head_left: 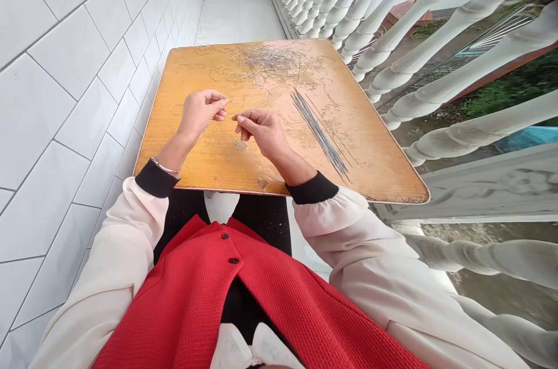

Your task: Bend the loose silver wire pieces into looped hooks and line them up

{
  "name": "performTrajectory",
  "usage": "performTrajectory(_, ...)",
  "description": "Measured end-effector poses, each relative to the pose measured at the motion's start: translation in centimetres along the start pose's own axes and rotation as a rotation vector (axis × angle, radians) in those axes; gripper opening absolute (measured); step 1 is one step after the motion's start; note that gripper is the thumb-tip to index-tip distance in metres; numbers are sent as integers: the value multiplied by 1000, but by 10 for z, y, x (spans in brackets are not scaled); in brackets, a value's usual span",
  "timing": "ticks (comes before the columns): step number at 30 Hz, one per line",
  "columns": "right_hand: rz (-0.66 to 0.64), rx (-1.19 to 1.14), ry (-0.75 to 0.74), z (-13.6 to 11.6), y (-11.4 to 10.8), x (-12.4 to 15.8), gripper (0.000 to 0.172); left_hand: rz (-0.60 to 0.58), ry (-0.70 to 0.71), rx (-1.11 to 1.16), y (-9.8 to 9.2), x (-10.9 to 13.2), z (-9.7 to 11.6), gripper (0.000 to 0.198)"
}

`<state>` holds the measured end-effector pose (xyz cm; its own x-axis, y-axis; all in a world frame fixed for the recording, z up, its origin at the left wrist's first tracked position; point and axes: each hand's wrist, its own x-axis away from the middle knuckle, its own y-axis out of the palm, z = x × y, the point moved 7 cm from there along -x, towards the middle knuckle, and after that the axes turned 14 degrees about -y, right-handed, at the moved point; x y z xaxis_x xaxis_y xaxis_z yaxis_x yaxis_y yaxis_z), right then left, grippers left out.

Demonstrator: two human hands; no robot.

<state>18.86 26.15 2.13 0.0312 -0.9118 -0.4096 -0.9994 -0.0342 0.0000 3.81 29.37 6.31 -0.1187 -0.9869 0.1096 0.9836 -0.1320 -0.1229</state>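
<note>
yellow-brown tabletop (168,87) is sitting under both hands. l. hand (207,110) is pinching, thumb & fingertips together; r. hand (260,128) is pinching too, just beside it, not touching. can't tell what they're gripping, prob. a v. fine strand. beyond them, wire tangle (274,59) is lying loose; to the r., straight-wire bundle (320,136) is lying diagonally. step's looking like fine fingertip work; next move's prob. calling for steady, light pinches.

white sleeves (379,258) end in black cuffs (311,187); the buttoned vest (187,276) is red.
</note>
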Motion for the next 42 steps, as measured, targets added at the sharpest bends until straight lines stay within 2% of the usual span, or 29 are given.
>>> performTrajectory(11,-3,64,-39,-6,4,-1,32,-63,-20,35,5,6,1,16)
performTrajectory(22,-29,14,-87,-11,8,1,41,-11,-72,164,8,7,-13,15)
performTrajectory(26,-27,32,-93,-13,6,2,45,-64,-61,175,5,11,-13,14)
performTrajectory(29,-37,30,-46,-9,6,1,42,-129,-33,94,2,11,-15,8)
performTrajectory(32,-42,8,6,-6,5,0,32,-112,94,-78,-7,5,-16,25)
performTrajectory(34,-46,2,35,-5,4,0,27,-51,304,-292,-13,5,-11,35)
performTrajectory(36,-62,7,55,-5,4,0,25,-33,536,-569,-11,10,-5,33)
performTrajectory(38,-81,20,63,-6,4,1,25,-19,696,-813,-7,14,-2,20)
performTrajectory(40,-102,34,65,-8,5,1,24,1,783,-970,-5,17,1,17)
performTrajectory(42,-114,45,61,-10,5,1,24,-4,837,-1056,-2,17,5,23)
